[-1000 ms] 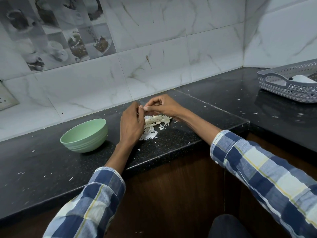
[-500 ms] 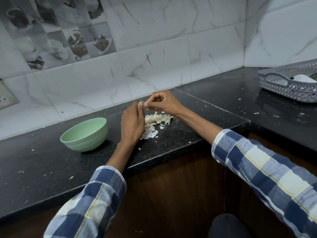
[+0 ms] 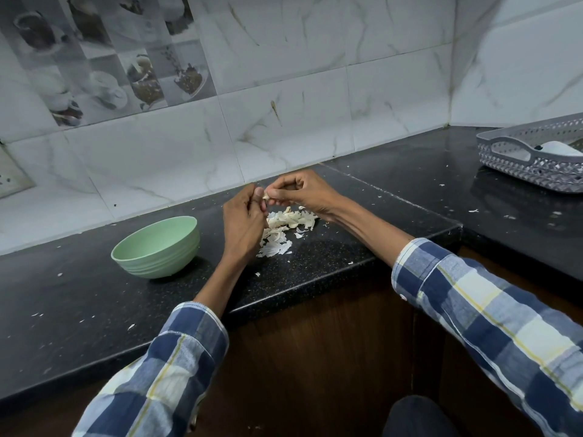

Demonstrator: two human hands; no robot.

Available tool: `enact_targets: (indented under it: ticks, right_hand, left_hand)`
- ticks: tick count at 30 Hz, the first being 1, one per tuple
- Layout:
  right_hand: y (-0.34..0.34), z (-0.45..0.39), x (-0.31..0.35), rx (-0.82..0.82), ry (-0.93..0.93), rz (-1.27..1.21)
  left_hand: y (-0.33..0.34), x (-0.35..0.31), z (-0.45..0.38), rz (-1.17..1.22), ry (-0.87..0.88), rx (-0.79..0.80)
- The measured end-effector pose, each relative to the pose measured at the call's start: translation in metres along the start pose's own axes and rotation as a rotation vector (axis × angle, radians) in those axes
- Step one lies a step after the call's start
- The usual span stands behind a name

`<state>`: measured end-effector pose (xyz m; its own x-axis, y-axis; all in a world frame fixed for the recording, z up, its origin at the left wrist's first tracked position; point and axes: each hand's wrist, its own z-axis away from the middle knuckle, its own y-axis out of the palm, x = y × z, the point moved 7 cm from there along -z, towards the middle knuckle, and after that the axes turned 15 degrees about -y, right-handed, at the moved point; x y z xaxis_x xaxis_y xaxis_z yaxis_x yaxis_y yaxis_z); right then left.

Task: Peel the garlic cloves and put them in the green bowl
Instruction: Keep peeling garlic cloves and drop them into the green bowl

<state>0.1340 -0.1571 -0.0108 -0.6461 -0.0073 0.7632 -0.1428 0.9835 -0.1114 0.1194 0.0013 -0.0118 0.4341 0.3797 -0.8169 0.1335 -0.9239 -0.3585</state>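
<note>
Near the back edge of the black surface (image 3: 315, 263), mid-span: two hands meet above one pile of peels (image 3: 284, 228). Left hand (image 3: 243, 222) is upright, back toward the camera, fingers curled together; its thumb tip shows at the top, against one small pale clove (image 3: 266, 196). Right hand (image 3: 303, 192) comes in from the right, fingers curled, thumb and fingertips pinching the same clove from the other side. So one clove, held between both hands, off the surface, just above the far end of the pile. Cannot tell how much skin is left on it; too small.

Pile: one loose heap of white papery skins, too many pieces to count, directly under and just right of the hands, running toward the front edge.

One green bowl (image 3: 157, 247) stands upright on the surface left of the left hand, near but not touching it, between the back and front edges. Inside wall is visible; contents at the bottom are hidden by the rim.

Scattered peel flecks lie across the surface, mostly toward the front-left and on the right section.

One grey perforated basket (image 3: 530, 165) sits at the far right edge of the right section, well apart from the hands, with one white object (image 3: 558, 148) inside it.

Both sleeves are blue-white plaid.
</note>
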Motion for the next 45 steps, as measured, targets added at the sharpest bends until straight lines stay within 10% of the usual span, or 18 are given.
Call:
enact_targets:
  ticks: [45]
  right_hand:
    - [-0.011, 0.000, -0.007, -0.120, 0.105, -0.089]
  left_hand:
    - [-0.009, 0.010, -0.005, -0.314, 0.059, -0.232]
